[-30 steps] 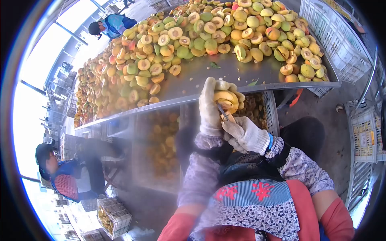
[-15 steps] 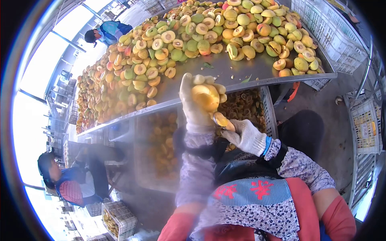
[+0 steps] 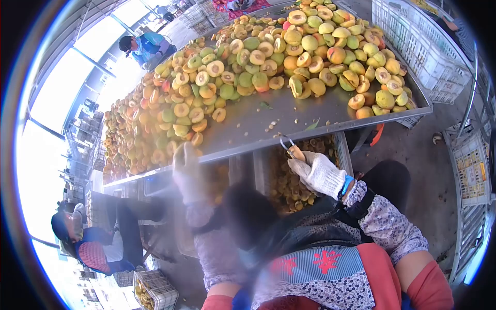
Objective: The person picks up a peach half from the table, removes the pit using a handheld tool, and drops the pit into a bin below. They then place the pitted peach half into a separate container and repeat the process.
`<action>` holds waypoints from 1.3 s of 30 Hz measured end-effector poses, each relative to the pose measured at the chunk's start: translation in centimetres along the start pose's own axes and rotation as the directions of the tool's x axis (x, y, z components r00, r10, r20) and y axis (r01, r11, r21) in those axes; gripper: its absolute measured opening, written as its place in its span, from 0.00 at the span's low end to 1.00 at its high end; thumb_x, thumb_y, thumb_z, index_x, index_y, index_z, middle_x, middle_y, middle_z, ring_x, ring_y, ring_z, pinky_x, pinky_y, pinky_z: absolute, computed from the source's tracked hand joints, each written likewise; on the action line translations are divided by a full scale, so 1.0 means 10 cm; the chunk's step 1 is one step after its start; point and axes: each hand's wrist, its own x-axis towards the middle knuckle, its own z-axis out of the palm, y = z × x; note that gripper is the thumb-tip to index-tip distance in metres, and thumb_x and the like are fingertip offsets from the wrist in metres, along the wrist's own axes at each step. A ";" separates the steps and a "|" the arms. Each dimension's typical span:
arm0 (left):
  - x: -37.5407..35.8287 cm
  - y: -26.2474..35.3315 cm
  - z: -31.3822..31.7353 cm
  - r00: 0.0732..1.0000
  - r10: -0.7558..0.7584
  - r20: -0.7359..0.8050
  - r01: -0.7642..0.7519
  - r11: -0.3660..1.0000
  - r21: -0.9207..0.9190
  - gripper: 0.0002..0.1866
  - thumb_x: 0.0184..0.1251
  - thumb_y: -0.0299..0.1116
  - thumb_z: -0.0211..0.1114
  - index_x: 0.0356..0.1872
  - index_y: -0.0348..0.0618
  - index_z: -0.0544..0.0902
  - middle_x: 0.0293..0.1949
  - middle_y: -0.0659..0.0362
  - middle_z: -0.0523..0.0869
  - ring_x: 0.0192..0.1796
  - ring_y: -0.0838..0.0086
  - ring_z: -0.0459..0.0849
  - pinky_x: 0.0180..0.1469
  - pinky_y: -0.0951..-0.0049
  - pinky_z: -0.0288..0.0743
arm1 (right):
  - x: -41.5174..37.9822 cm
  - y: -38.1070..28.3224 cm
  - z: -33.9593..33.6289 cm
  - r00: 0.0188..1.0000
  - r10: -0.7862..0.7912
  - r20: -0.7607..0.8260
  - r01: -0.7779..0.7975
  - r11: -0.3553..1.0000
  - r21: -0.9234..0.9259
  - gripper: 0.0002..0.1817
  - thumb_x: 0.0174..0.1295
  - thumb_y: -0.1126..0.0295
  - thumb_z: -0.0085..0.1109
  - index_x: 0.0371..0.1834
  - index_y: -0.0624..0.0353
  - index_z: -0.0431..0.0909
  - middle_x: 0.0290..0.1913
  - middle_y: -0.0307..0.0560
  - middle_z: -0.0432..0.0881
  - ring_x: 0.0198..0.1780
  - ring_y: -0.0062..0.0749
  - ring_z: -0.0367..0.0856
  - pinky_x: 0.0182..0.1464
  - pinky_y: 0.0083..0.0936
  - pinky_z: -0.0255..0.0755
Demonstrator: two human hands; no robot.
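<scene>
In my gloved right hand (image 3: 320, 174) is a pitting tool (image 3: 295, 151) with a short wooden handle and a curved metal loop pointing up. It sits just off the near edge of the metal table (image 3: 243, 124). My gloved left hand (image 3: 187, 173) is smeared by motion at the table's edge, further left, close to the heap of halved peaches (image 3: 178, 111). Whether its fingers hold anything is hidden by the blur. Below the right hand, a crate (image 3: 342, 150) holds many peach pieces (image 3: 297, 188).
Stacked white crates (image 3: 421, 49) stand at the back right, with another crate (image 3: 473, 178) at the right. One person (image 3: 98, 237) sits at the left; another (image 3: 147, 46) bends behind the heap. A crate of fruit (image 3: 155, 289) rests on the floor at lower left.
My left hand has moved left and down, away from the pitting tool; the peach half it held no longer shows in it. My right hand keeps the tool, its metal loop now bare.
</scene>
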 end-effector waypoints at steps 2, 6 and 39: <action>0.30 0.45 0.37 0.945 -0.250 0.210 0.308 0.897 -0.318 0.18 0.74 0.38 0.64 0.55 0.36 0.83 0.43 0.61 0.86 0.41 0.81 0.79 0.45 0.77 0.75 | 0.16 -0.11 -0.09 0.997 0.068 0.031 -0.069 0.997 0.028 0.17 0.71 0.54 0.58 0.35 0.57 0.76 0.18 0.31 0.70 0.16 0.16 0.68 0.19 0.21 0.61; 0.88 0.81 1.37 0.904 0.156 0.399 -0.097 0.982 -0.164 0.27 0.68 0.45 0.67 0.63 0.41 0.79 0.54 0.46 0.85 0.53 0.65 0.86 0.57 0.68 0.77 | 0.44 -0.16 -0.27 0.981 -0.182 -0.062 0.177 0.981 -0.079 0.17 0.71 0.54 0.56 0.36 0.59 0.74 0.18 0.33 0.72 0.15 0.17 0.69 0.17 0.20 0.63; -0.01 1.70 1.25 0.601 -0.105 0.792 0.798 0.136 -0.587 0.28 0.80 0.55 0.47 0.51 0.35 0.79 0.44 0.49 0.86 0.39 0.67 0.88 0.33 0.73 0.83 | 0.51 -0.18 -0.28 0.916 -0.348 -0.201 0.268 0.901 -0.341 0.18 0.69 0.57 0.59 0.44 0.64 0.79 0.32 0.64 0.83 0.40 0.62 0.83 0.39 0.45 0.76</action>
